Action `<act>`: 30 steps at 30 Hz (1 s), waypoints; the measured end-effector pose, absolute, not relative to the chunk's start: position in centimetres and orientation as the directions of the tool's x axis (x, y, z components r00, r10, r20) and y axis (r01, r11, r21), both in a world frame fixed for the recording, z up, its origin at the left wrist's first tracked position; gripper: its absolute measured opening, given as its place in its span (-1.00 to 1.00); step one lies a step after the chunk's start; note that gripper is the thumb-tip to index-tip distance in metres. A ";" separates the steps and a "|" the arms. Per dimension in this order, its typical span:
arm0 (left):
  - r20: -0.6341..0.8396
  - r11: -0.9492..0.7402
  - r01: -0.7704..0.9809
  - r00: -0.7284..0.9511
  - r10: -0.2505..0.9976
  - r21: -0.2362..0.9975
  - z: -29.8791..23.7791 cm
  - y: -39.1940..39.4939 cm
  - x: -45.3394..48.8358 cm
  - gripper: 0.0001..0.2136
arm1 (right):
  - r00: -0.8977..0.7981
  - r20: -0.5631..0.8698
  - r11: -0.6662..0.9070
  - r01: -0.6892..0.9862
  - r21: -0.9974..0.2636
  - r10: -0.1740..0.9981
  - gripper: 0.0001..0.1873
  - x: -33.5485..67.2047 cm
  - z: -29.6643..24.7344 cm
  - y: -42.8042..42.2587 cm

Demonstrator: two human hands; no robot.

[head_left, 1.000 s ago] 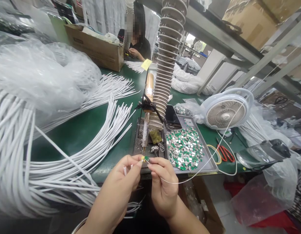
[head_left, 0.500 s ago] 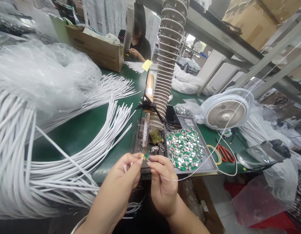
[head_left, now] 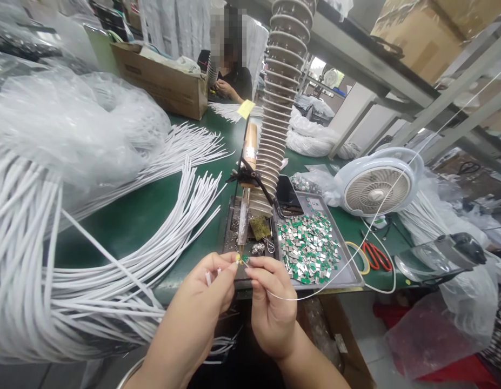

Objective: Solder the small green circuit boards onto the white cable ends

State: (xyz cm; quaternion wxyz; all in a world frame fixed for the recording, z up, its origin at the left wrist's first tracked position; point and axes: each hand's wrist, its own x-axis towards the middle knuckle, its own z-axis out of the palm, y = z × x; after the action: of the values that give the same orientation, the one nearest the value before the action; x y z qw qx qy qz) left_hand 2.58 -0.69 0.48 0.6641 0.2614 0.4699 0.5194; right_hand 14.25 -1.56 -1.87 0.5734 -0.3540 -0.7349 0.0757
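Observation:
My left hand [head_left: 207, 300] is closed in a pinch on the stripped end of a white cable [head_left: 112, 265], with short coloured wire tips showing at its fingers. My right hand [head_left: 272, 302] pinches a tiny green circuit board [head_left: 244, 259] together with a thin solder wire [head_left: 355, 248] that loops away to the right. Both hands meet just below the tip of a soldering iron [head_left: 244, 200] fixed upright on a dark stand [head_left: 234, 232].
A metal tray [head_left: 349, 273] of several small green boards lies right of the stand. Bundles of white cables [head_left: 43, 259] cover the green table at left. A white fan [head_left: 375, 186], red scissors [head_left: 374, 255], a ribbed hose [head_left: 276, 108] and a phone [head_left: 286, 193] stand behind. Another person [head_left: 232, 75] sits beyond.
Both hands have risen slightly toward the soldering iron tip, carrying the board and cable end; the solder wire loop has shifted a little.

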 end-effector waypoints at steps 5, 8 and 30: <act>-0.342 0.313 -0.450 0.019 0.939 0.836 0.5 -0.7 2.6 -0.75 | -0.092 0.786 0.736 0.432 -0.521 0.611 -0.66 14.2 -1.9 -1.6; -0.329 0.305 -0.451 0.025 0.944 0.839 0.4 -0.8 2.6 -0.73 | -0.089 0.786 0.734 0.433 -0.523 0.612 -0.66 14.2 -1.9 -1.7; -0.343 0.316 -0.467 0.030 0.939 0.826 0.5 -0.8 2.7 -0.76 | -0.066 0.791 0.710 0.489 -0.506 0.609 -0.68 14.1 -1.9 -1.5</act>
State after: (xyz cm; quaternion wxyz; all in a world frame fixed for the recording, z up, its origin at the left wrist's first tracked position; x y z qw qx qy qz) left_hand 2.70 -0.79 0.49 0.6698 0.2578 0.4578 0.5247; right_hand 14.06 -1.55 -1.93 0.5700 -0.3769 -0.7283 0.0524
